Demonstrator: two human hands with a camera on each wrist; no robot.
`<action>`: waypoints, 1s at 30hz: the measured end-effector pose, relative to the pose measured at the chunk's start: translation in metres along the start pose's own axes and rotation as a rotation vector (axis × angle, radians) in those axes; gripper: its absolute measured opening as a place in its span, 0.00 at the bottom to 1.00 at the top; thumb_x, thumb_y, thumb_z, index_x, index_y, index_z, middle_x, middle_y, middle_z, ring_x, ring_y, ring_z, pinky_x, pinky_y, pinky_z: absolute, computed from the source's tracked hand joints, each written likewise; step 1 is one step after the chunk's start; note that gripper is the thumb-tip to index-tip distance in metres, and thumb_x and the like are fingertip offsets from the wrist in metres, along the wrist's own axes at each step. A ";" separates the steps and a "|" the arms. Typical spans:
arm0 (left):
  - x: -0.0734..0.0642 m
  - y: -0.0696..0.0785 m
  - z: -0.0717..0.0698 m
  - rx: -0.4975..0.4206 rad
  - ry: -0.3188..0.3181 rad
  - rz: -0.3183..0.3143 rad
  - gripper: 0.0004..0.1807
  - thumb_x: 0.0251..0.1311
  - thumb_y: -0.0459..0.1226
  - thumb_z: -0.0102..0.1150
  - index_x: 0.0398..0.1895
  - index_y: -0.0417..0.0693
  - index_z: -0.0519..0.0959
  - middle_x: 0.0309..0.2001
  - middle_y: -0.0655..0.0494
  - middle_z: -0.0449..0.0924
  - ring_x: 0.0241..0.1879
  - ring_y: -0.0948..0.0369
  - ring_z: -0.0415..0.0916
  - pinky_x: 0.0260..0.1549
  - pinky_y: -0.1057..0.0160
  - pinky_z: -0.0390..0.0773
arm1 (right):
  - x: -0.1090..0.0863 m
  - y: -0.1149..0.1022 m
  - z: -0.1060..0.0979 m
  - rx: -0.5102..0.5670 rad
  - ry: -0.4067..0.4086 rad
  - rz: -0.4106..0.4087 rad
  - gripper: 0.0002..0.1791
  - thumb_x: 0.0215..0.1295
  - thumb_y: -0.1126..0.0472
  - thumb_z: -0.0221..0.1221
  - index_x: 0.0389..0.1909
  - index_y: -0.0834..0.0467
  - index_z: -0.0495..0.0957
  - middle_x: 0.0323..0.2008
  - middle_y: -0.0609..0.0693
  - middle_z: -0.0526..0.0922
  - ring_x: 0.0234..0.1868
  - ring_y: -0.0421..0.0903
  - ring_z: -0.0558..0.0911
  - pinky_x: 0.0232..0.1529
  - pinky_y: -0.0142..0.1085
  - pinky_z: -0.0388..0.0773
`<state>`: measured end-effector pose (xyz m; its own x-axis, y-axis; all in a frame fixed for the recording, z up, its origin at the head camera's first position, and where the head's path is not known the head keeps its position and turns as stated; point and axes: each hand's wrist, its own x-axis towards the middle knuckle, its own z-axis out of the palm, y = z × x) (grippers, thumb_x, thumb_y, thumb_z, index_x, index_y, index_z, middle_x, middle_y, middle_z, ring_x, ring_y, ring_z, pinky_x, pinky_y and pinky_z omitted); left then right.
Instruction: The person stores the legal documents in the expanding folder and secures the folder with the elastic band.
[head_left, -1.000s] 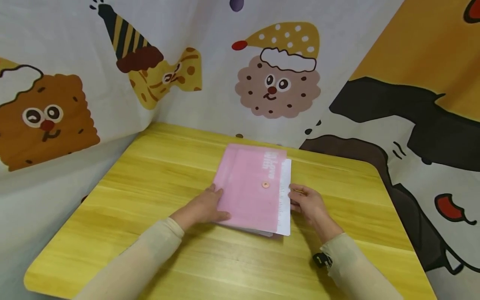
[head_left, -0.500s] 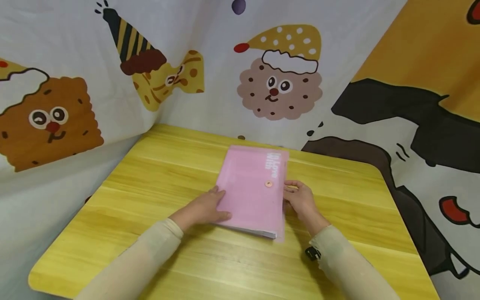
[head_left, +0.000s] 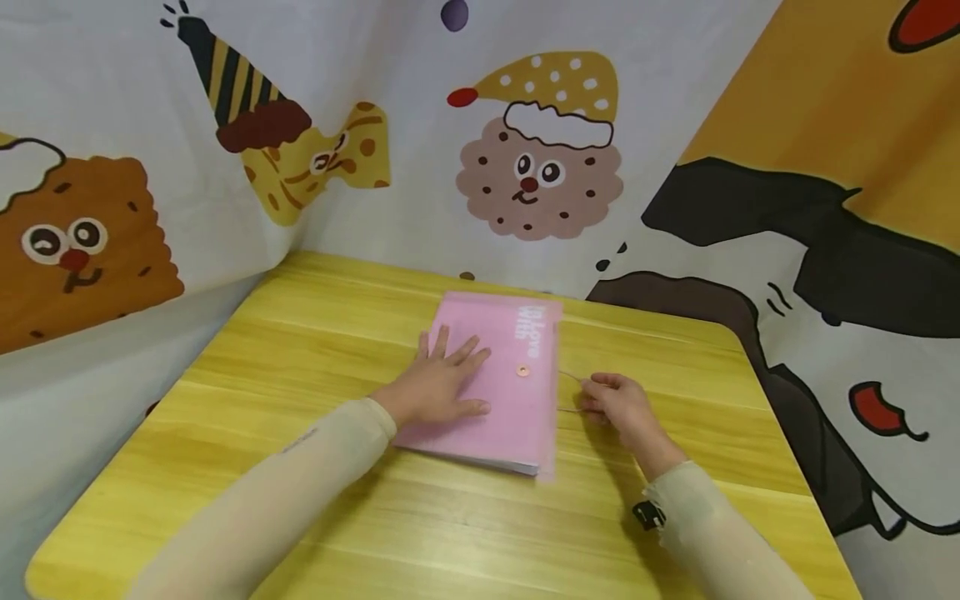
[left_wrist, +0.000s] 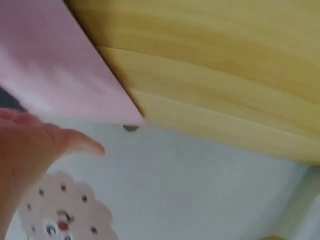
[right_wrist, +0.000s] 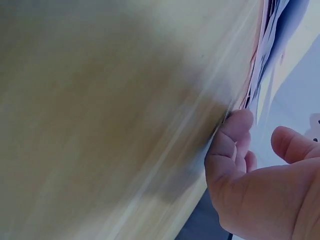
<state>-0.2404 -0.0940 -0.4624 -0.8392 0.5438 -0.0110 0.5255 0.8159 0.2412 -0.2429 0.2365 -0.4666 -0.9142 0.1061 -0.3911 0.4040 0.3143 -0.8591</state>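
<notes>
A pink document folder [head_left: 510,429] lies closed on the wooden table, with white lettering and a small round button [head_left: 522,371] near its right edge. My left hand [head_left: 435,387] rests flat on its left half, fingers spread. Off the right edge, my right hand [head_left: 618,408] pinches a thin cord [head_left: 570,376], whose two strands run back to the folder. The right wrist view has my curled right fingers [right_wrist: 227,140] near the folder's layered paper edges [right_wrist: 265,60]. In the left wrist view, the folder's pink cover [left_wrist: 75,75] shows beyond the hand.
The yellow wood-grain table [head_left: 300,333] extends around the folder on every side. Behind it hangs a white cloth [head_left: 420,233] printed with cartoon biscuits. A black device [head_left: 647,515] sits at my right wrist.
White sheets sticking out at the right have gone under the cover flap. My left hand has shifted from the left edge onto the cover. My right hand has drawn the cord out rightward.
</notes>
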 end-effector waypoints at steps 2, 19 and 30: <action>0.013 0.003 0.005 0.047 0.002 0.025 0.50 0.59 0.74 0.38 0.80 0.66 0.44 0.80 0.53 0.39 0.74 0.32 0.25 0.67 0.26 0.31 | 0.001 0.002 -0.003 0.009 -0.015 0.015 0.34 0.70 0.50 0.57 0.71 0.62 0.62 0.60 0.62 0.77 0.50 0.48 0.85 0.50 0.41 0.83; 0.050 -0.003 0.052 0.197 0.027 0.033 0.55 0.46 0.84 0.28 0.79 0.76 0.43 0.81 0.55 0.38 0.76 0.31 0.33 0.59 0.17 0.37 | -0.001 0.003 -0.026 0.060 -0.079 0.061 0.38 0.71 0.50 0.57 0.74 0.61 0.57 0.58 0.56 0.78 0.51 0.46 0.83 0.52 0.40 0.82; 0.051 -0.009 0.073 0.229 0.140 0.048 0.56 0.44 0.85 0.23 0.79 0.77 0.43 0.81 0.56 0.40 0.76 0.32 0.37 0.59 0.17 0.37 | 0.009 -0.003 -0.026 0.203 -0.225 0.093 0.30 0.75 0.48 0.51 0.67 0.66 0.65 0.44 0.47 0.86 0.47 0.44 0.83 0.53 0.40 0.80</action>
<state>-0.2778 -0.0592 -0.5356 -0.8156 0.5631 0.1333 0.5694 0.8220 0.0119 -0.2533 0.2606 -0.4591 -0.8520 -0.0932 -0.5152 0.5047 0.1156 -0.8555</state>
